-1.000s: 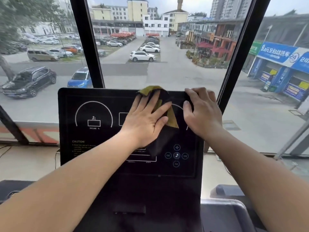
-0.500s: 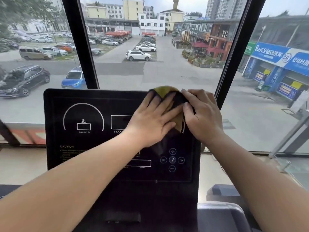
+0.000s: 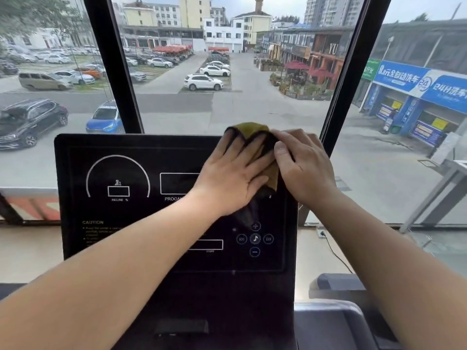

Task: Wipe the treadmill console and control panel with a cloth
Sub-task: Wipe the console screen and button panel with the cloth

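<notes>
The black treadmill console (image 3: 141, 152) stands upright in front of me, printed with white dials, a caution text and round music buttons (image 3: 255, 239). An olive and dark cloth (image 3: 249, 128) lies against its upper right area and pokes above the top edge. My left hand (image 3: 232, 178) presses flat on the cloth with the fingers spread. My right hand (image 3: 305, 168) clasps the console's top right corner, its thumb and forefinger touching the cloth's right side. The right-hand dial is hidden under the hands.
Two dark window posts (image 3: 111, 72) rise behind the console, with a large glass pane and a street beyond. A grey moulded part of the treadmill (image 3: 328, 322) sits at the lower right. A black cable (image 3: 333, 251) runs from a floor socket right of the console.
My left hand has slid the cloth to the right along the console's upper part until it meets my right hand. My right hand has stayed on the corner.
</notes>
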Demonstrator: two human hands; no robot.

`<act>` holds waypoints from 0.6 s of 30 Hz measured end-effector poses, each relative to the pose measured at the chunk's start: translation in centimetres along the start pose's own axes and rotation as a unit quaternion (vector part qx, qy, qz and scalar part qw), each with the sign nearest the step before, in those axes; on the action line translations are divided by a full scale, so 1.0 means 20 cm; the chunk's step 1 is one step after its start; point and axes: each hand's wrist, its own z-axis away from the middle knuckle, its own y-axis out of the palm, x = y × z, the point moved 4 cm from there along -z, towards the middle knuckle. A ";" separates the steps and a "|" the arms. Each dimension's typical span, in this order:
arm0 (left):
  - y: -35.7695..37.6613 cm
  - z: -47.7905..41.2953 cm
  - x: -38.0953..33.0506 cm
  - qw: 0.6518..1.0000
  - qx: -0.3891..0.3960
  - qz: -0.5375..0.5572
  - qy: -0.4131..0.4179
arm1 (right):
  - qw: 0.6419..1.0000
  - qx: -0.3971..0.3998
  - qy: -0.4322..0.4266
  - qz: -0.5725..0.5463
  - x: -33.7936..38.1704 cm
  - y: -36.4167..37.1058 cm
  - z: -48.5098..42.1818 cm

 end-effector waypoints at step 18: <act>-0.02 0.00 0.03 0.998 -0.020 0.021 -0.052 | 0.999 0.007 -0.013 0.035 -0.05 -0.01 0.04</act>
